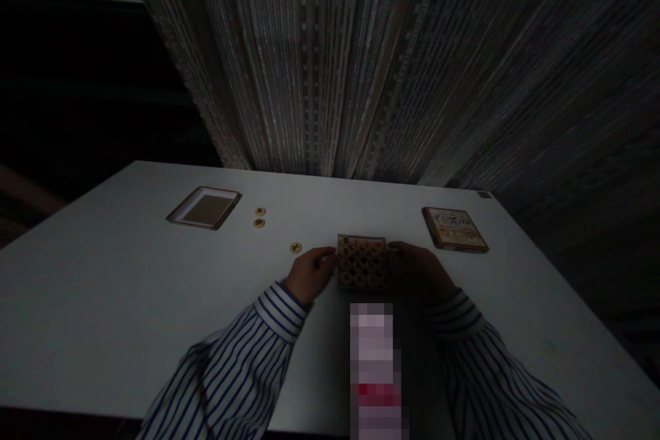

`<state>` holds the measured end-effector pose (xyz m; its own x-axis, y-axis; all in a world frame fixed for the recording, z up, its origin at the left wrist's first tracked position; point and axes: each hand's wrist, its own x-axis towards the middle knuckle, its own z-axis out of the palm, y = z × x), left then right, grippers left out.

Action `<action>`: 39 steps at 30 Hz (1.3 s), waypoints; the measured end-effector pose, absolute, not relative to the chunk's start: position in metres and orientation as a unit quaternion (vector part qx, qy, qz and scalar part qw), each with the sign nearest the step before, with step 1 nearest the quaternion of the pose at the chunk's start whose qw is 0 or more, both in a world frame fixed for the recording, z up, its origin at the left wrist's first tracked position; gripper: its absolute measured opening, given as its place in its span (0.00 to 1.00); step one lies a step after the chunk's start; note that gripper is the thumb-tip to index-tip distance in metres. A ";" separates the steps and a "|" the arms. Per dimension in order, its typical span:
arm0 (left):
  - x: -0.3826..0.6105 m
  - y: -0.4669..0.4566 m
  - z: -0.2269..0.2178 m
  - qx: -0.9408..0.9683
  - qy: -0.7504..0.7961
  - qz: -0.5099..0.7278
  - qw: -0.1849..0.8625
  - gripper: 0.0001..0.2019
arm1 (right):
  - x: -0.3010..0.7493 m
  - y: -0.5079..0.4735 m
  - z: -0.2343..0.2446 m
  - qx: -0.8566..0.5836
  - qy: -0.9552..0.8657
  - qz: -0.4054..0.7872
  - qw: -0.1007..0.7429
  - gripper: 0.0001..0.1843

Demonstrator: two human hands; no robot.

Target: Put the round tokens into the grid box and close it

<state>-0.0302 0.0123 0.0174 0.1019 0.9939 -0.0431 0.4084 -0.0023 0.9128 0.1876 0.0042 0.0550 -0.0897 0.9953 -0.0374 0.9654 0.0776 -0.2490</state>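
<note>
In front of me on the white table lies a clear-sided box of xiangqi pieces (364, 268), packed in rows. The top row has red markings and the lower rows dark ones. My left hand (311, 273) is closed at the box's left edge, thumb and fingers against its side. At the opposite edge, my right hand (420, 269) grips the box too, its fingers partly lost in shadow. Beyond my left hand lies a loose round xiangqi piece (295, 247). Two more pieces sit farther back, a nearer one (259, 223) and a farther one (260, 211).
A shallow brown-edged tray (229, 210) lies at the back left of the white table (103, 302). On the right is a flat case with a printed cover (455, 229). Striped curtains (330, 69) hang behind the far edge. The room is dim.
</note>
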 end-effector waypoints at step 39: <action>-0.032 -0.010 0.014 0.651 0.536 0.306 0.442 0.20 | 0.187 -0.013 0.031 -0.624 -0.743 0.192 0.145 0.20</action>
